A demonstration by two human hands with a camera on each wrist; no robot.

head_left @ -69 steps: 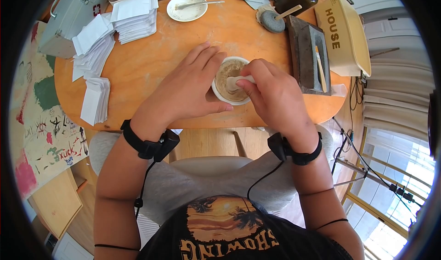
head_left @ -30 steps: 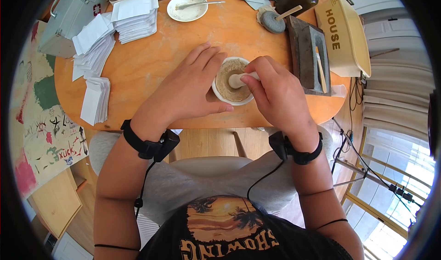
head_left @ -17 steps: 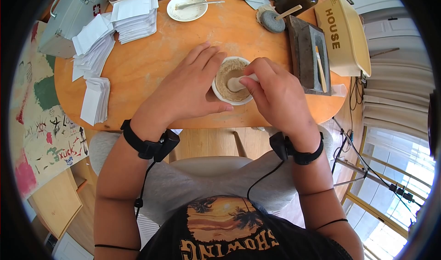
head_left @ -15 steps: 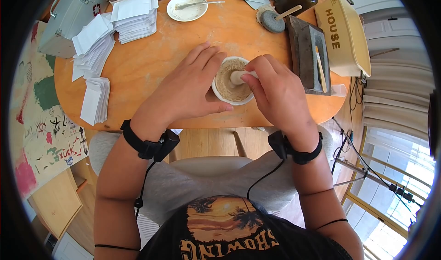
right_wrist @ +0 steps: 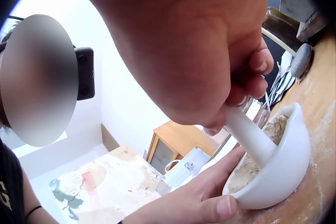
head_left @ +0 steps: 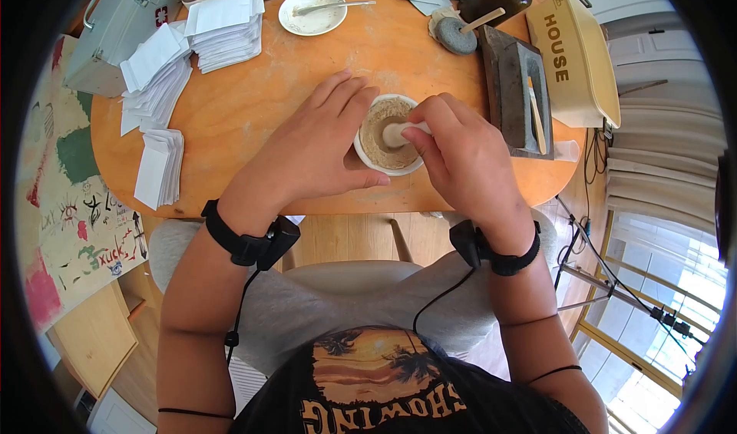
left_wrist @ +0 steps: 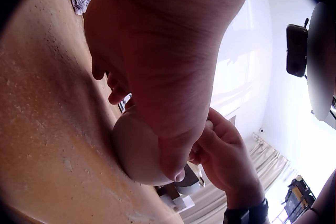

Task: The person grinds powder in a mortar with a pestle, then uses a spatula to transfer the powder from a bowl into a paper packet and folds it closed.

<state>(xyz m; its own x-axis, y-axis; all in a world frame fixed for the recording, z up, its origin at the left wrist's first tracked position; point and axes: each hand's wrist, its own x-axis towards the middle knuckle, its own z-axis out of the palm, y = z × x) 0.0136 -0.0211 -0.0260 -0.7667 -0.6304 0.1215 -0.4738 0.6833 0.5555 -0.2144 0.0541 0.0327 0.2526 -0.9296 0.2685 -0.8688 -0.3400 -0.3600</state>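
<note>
"How do we find the right grip (head_left: pixel 464 146)?"

"Closed on the pestle (right_wrist: pixel 254 137), thumb and forefinger pinching its upper end. We see it leaning, its lower end in the brownish powder (head_left: pixel 371 144) inside the white mortar (right_wrist: pixel 286 176)."

"And the left grip (head_left: pixel 307 146)?"

"Spread wide round the mortar, thumb along the near side, fairly straight fingers along the other. We have the mortar upright on the wooden bench (head_left: pixel 246 104), close to its near edge."

"What lies farther out?"

"Beyond it, we see a dish (head_left: pixel 288 13) with a spoon (head_left: pixel 338 7) across it. To the left stand stacks of folded white paper (head_left: pixel 226 31); to the right, a grey stone with a wooden handle (head_left: pixel 455 38), a dark slab (head_left: pixel 503 100) and a tan box marked HOUSE (head_left: pixel 576 66)."
</note>
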